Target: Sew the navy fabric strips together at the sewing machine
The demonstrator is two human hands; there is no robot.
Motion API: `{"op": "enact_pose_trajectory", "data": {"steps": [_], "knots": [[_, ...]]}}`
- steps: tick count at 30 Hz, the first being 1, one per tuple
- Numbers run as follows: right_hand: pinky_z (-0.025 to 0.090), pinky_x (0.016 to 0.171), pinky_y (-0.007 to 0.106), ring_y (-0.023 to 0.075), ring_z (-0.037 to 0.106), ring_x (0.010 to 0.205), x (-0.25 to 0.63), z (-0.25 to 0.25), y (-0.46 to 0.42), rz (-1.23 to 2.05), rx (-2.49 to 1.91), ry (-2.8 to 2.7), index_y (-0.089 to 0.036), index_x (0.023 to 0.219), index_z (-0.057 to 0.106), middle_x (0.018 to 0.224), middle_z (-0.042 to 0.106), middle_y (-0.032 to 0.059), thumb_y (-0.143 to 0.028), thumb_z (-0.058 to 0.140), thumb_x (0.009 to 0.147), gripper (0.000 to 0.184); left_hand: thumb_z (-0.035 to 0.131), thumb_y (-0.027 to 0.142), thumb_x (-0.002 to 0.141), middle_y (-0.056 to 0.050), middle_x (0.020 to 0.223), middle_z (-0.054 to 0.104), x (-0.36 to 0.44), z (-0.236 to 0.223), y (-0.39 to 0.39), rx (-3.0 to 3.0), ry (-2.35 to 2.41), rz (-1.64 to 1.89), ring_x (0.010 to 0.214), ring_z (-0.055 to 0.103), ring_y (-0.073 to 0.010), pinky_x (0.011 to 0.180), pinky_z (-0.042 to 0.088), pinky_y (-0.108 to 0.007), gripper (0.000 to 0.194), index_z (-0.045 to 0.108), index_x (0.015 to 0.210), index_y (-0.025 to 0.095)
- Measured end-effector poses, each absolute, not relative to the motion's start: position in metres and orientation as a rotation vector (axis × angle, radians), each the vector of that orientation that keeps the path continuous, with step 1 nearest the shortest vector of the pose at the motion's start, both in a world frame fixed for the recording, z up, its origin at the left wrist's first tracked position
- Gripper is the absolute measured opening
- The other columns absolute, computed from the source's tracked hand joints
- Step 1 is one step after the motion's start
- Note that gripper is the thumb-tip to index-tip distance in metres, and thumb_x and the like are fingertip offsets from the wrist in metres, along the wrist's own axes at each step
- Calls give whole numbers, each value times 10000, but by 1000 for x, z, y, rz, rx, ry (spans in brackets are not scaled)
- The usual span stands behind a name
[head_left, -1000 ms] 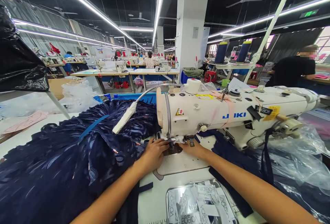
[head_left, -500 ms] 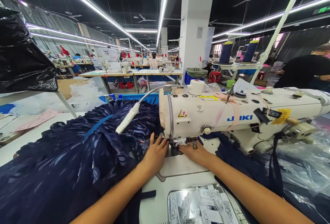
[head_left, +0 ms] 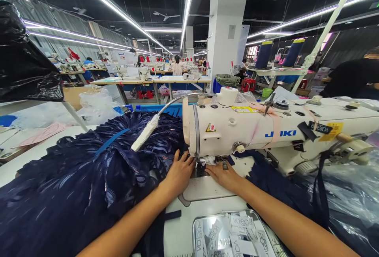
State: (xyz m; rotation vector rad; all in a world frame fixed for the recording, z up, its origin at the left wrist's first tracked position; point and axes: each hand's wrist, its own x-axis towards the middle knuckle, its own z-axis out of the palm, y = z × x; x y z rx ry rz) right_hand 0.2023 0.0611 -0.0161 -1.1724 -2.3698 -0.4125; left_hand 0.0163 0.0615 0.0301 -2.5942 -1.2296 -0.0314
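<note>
A cream sewing machine [head_left: 266, 132] stands in front of me on a white table [head_left: 183, 229]. A big heap of dark navy embroidered fabric [head_left: 83, 182] fills the left side and runs under the machine head. My left hand [head_left: 179, 172] lies flat on the fabric just left of the presser foot [head_left: 209, 161], fingers stretched out. My right hand [head_left: 223, 175] rests flat on the plate right of the foot, its fingertips at the foot. Neither hand grips anything.
A clear tray of white printed labels [head_left: 231, 235] sits near the table's front edge. A gooseneck lamp [head_left: 145, 132] hangs over the fabric. Clear plastic sheeting [head_left: 352, 186] lies at right. A person in black [head_left: 352, 79] sits beyond the machine. Other work tables [head_left: 154, 81] stand behind.
My left hand's fingers have straightened and slid a little forward along the fabric toward the machine head. The view has tilted slightly. My right hand has stayed by the foot.
</note>
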Motion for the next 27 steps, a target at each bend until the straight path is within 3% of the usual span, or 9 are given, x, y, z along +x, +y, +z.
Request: {"op": "enact_pose_trajectory", "data": {"steps": [8,13,20,25,27], "knots": [[456,602,305,207,593,629,198,-24,62,-524,-1245,-2349,-191,800,663,682,670,54,-226,400,907,286,413,36,775,-113,1089,600,19,33,66,-2635,-1231,-53,1126,451,-279,1013,239,-539,352,608,1046,149],[475,563,305,202,593,604,199,-36,67,-665,-1265,-2274,-192,880,674,680,670,58,-291,383,923,311,412,39,786,-116,1095,595,20,31,72,-2668,-1218,-98,1111,456,-279,1003,244,-543,349,613,1045,156],[519,603,363,216,617,626,203,-52,69,-557,-1126,-2288,-228,940,668,756,680,75,-187,398,904,275,413,81,817,-116,1076,603,22,31,69,-2638,-1247,-84,1091,463,-268,1004,239,-538,288,624,1002,147],[527,623,395,252,634,731,205,-64,72,-615,-1072,-2319,-237,980,653,845,684,101,-95,286,875,407,489,200,816,-127,1169,550,23,35,35,-2575,-1225,-29,1132,422,-269,989,294,-449,275,588,1056,107],[519,595,395,260,630,722,205,-64,72,-645,-1027,-2332,-240,982,642,853,683,105,-33,268,826,454,507,233,812,-123,1091,576,14,45,17,-2603,-1144,-36,1039,475,-251,918,359,-405,254,588,1007,91]]}}
